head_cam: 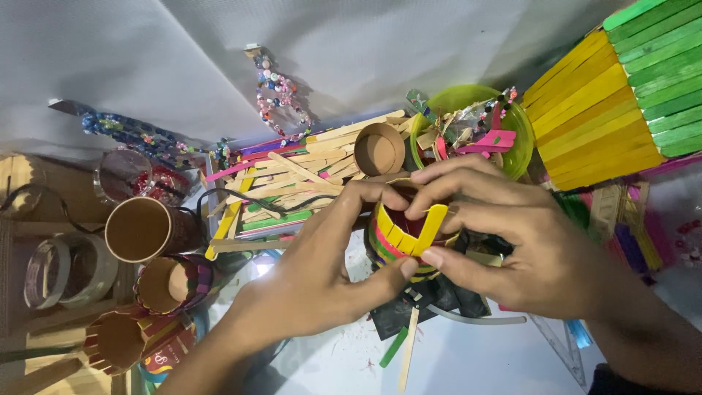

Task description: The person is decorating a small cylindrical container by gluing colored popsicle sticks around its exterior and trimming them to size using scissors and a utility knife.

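**Yellow stick getting pressed onto a tube, held from both sides**

Yellow is the stick (428, 228) being pinned against the side of a small tube (404, 245), which is already ringed with coloured sticks. The tube is held just above the pale table (468, 358), at the middle of the view, right in front of a tray of loose sticks (292, 186). The left hand (314, 281) is wrapped around the tube's near side, thumb pushed against its lower edge, fingers curled over the rim. The right hand (512, 241) is closed over the far side, thumb flat on the stick's lower end. Gripping from opposite sides looks like it's done to stop the tube rolling while the stick is seated, though that's just a read.

A green bowl (512, 121) of scraps and an open cardboard tube (379, 148) are parked close behind, likely kept within easy reach. More tubes (139, 228) are lined up at the left.

Hard to make out: most of the tube's wall is covered by fingers, so how many sticks are on can't be told. The dark thing (409, 307) under the hands can't be identified. A big yellow-and-green stick piece (607, 95) is cut off at the top right.
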